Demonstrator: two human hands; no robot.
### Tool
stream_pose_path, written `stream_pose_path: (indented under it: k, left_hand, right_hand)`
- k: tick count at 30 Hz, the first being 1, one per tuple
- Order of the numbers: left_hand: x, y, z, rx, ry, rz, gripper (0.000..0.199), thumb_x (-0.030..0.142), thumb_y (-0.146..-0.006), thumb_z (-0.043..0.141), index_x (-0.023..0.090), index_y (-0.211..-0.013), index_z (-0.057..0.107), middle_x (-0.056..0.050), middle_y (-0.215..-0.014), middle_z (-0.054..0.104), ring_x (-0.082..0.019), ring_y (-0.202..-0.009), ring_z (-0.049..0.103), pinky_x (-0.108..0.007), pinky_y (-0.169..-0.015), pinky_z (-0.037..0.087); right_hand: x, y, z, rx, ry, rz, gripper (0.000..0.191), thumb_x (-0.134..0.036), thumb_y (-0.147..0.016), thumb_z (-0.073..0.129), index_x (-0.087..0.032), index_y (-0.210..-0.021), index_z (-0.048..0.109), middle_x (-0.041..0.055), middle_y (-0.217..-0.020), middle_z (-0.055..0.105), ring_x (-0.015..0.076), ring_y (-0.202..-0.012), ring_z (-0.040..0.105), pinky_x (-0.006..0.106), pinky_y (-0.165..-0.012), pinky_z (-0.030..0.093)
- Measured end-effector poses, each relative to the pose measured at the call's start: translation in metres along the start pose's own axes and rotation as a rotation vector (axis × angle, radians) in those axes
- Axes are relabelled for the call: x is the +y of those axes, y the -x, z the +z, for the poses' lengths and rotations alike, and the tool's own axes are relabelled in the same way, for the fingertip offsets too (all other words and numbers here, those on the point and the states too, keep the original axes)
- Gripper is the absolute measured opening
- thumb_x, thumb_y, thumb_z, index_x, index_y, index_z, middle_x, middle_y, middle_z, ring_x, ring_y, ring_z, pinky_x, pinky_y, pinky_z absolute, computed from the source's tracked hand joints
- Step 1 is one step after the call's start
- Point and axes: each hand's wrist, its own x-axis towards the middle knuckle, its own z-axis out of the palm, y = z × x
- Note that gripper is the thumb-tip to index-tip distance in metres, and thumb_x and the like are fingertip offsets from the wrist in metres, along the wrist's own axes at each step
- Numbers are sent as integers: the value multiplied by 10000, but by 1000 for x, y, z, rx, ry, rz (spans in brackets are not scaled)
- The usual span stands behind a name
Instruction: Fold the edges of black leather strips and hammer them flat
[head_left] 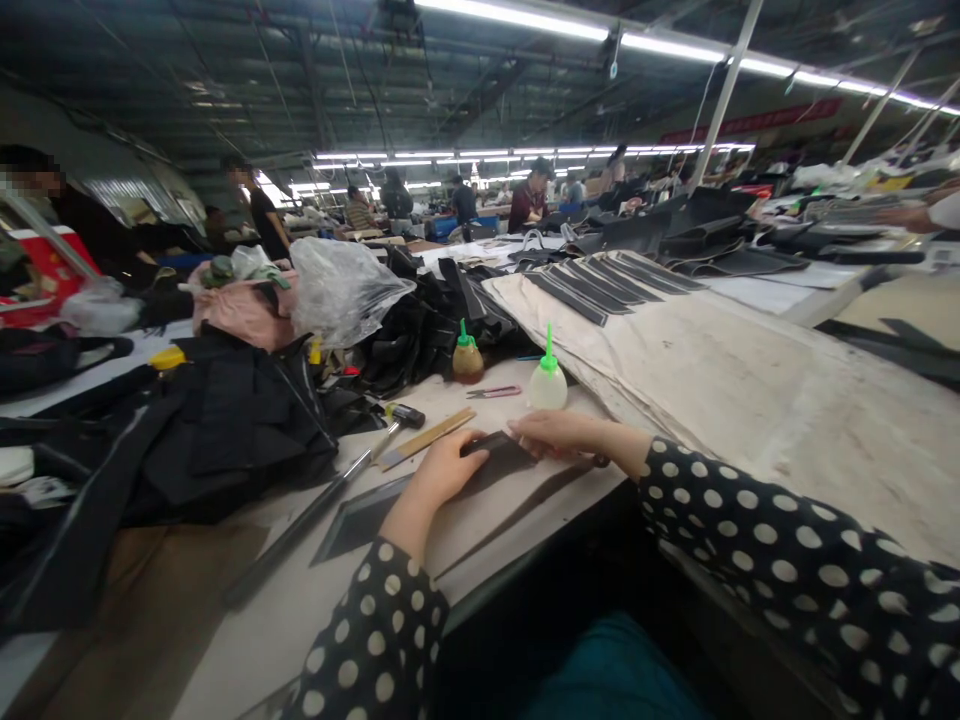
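Observation:
A dark, flat strip of material (504, 462) lies slantwise on the pale work surface between my hands. My left hand (446, 470) rests over its near-left part, thumb and fingers closed on it. At the strip's far right corner, the fingertips of my right hand (559, 432) pinch the edge; its lower fingers are partly hidden. A small dark object (600, 461) shows beneath my right wrist, too little of it to name. Another dark strip (360, 515) lies under my left forearm. Just beyond my right hand stands a squeeze bottle (548, 385) with a green nozzle.
A hammer (407, 416), a wooden ruler-like stick (427, 440) and thread snips (495, 391) lie beyond my left hand. A brownish bottle (467, 360) stands behind. Black fabric pieces (232, 430) pile up leftward. Pale cloth (720, 370) at right carries several dark strips (592, 280).

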Motion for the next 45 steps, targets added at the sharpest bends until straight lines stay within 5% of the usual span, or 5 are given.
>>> stream_pose_path:
  k: [8,13,22,30,45]
  left_hand:
    - [-7,1,-14,18,-57,-115,351,323,-756,548,177,-1065,629,-64,-1127,638,-241,-1055,568,-347,-944,413]
    - [6,3,-5,-64,43,24,290,287,-769,530,206,-1025,640,-11,-1056,665,-197,-987,597,-297,-894,444]
    - [28,-20,41,20,-142,58,287,234,-758,560,190,-1034,626,-58,-1021,636,-209,-986,563,-322,-903,417]
    - [32,-17,50,95,-283,91,250,282,-826,510,207,-1033,629,-63,-984,602,-210,-971,543,-329,-870,417]
    - [25,-19,52,113,-249,140,223,199,-833,475,235,-951,662,-39,-935,611,-187,-941,545,-305,-867,423]
  right_hand:
    - [4,25,-8,-131,6,-26,512,-538,-865,395,-96,-829,651,46,-677,585,71,-499,462,176,-398,321]
    - [14,21,-12,75,56,22,353,-443,-848,485,-132,-919,636,18,-691,586,71,-471,442,183,-385,327]
    - [14,10,-31,107,640,-340,279,-186,-849,473,-163,-1058,657,65,-1046,651,183,-962,572,260,-862,407]
    - [14,-1,-38,18,979,-415,288,-124,-835,461,-154,-1028,674,93,-966,655,198,-885,587,267,-784,410]
    - [7,5,-32,0,1099,-427,212,-128,-832,468,-142,-925,658,87,-923,620,178,-804,562,258,-698,390]
